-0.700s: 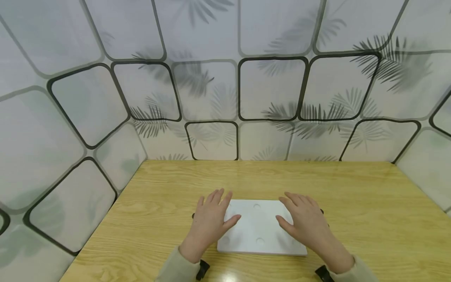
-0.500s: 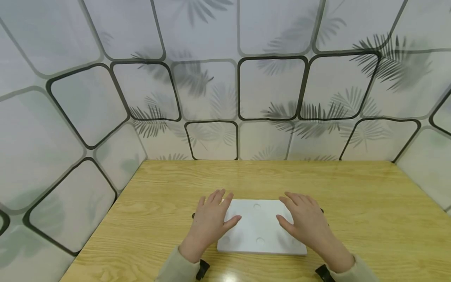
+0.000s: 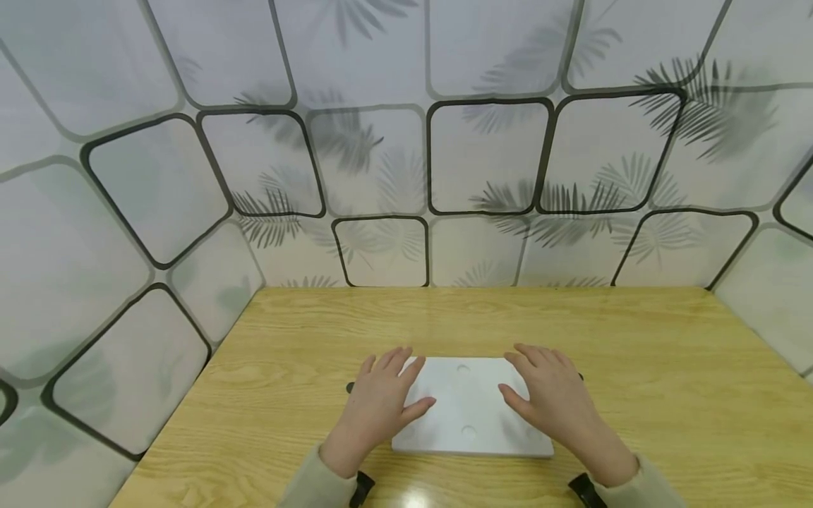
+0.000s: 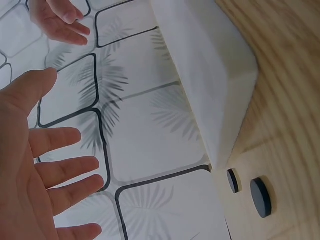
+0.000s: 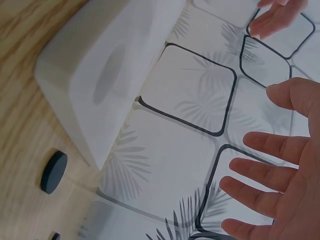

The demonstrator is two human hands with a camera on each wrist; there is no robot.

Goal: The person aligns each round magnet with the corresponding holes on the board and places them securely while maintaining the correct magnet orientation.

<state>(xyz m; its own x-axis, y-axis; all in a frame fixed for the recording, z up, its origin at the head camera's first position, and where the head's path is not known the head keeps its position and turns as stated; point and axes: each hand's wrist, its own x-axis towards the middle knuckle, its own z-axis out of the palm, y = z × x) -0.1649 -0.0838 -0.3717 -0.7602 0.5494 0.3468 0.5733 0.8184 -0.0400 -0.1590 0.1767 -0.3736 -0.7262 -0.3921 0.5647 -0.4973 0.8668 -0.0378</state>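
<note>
A white rectangular board point(image 3: 470, 406) with shallow round recesses lies flat on the wooden table. My left hand point(image 3: 377, 406) hovers over its left end, fingers spread and slightly bent, holding nothing. Over the right end my right hand point(image 3: 559, 398) is held the same way, thumb apart from the fingers, also holding nothing. Both wrist views show a gap between each hand and the board. Two black discs point(image 4: 261, 197) sit on the table past the board's left side. On the right side, a black disc point(image 5: 54, 172) stands near the board, with part of another beyond it.
The wooden table point(image 3: 305, 324) runs back to a wall point(image 3: 489, 155) patterned with grey outlines and palm leaves, which also closes off the left and right sides. Black straps point(image 3: 362, 488) show at both sleeves.
The left hand's fingertips have dipped and shifted slightly to the right. The right hand and the board stay nearly still; the head view has tilted very slightly.
</note>
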